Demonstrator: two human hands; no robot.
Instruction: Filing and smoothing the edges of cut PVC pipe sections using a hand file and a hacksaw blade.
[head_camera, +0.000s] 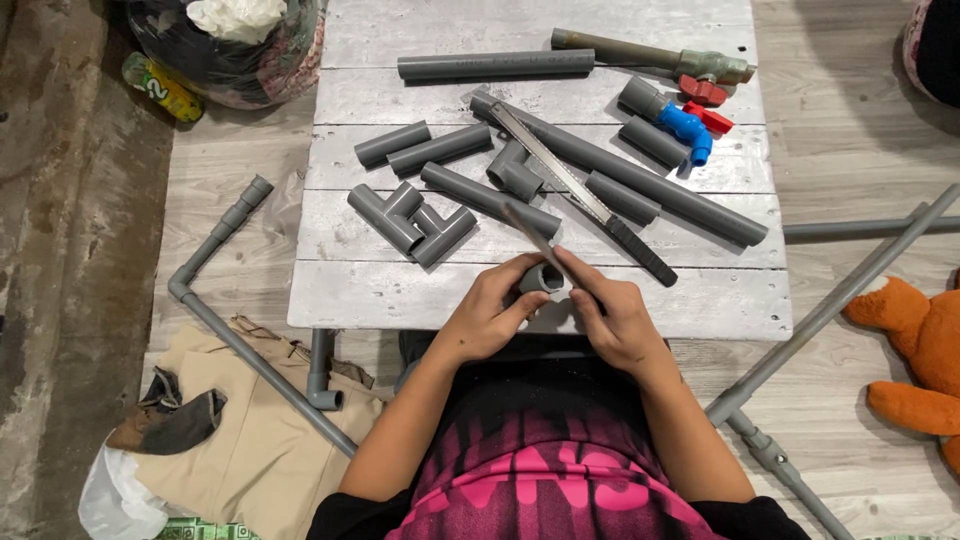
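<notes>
The left hand (490, 315) holds a short grey pipe fitting (540, 277) at the near edge of the whitewashed plank desk (350, 290), fingers curled around it from the left, thumb under, so its grip is pressed onto the fitting. The fitting's open round mouth faces up toward the camera; its short axis seems to run roughly upright, tilted a little toward the person, though the fingers hide most of its body.

The right hand (615, 320) is closed on a slim dark file-like tool (530, 235), pinched between forefinger and thumb. The tool's long axis runs diagonally, from the hand up and to the left, its tip pointing away over the desk; its lower part lies against the rim of the fitting.

Just beyond the hands lie other grey pieces: a long pipe (640, 180) slanting from upper left to lower right, a metal saw blade with a black handle (580, 190) lying along it, a tee joint cluster (410, 220) to the left, and a blue valve with red lever (690, 125) farther back. On the floor at left lies an angled pipe run (230, 310), and an orange plush toy (915, 350) sits at right
</notes>
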